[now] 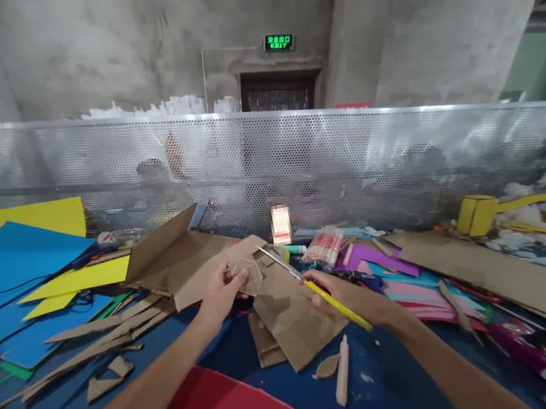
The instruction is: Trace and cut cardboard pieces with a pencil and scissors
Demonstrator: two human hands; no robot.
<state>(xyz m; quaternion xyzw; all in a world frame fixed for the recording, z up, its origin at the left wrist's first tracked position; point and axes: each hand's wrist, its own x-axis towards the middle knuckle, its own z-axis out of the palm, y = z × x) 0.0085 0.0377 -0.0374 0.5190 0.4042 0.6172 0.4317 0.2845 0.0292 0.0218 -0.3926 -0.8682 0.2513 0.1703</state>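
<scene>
All positions are given from the scissors [291,270]. The step in hand appears to be trimming. The loose cardboard [295,331] beneath the scissors is best kept out of the cutting path, so that only the intended edge is cut. The right hand [337,286], at the near end of the scissors, should be kept relaxed, and short, even strokes should be made. The left hand [222,292], to the left of the scissors, should be held steady, with its fingertips kept back from the blades [274,258]. At each corner, the cardboard piece [254,282] should be turned into the cut; the scissors should not be twisted.

The right fingers are wrapped round the yellow handle [342,306]; how far the blades are parted cannot be told. The left thumb and fingers are closed in a pinch on the cardboard piece, which is held up just left of the scissors. The cardboard piece is small, brown and many-sided, with fairly straight edges. Its face is crossed by thin pale lines. Its thickness cannot be judged.
</scene>
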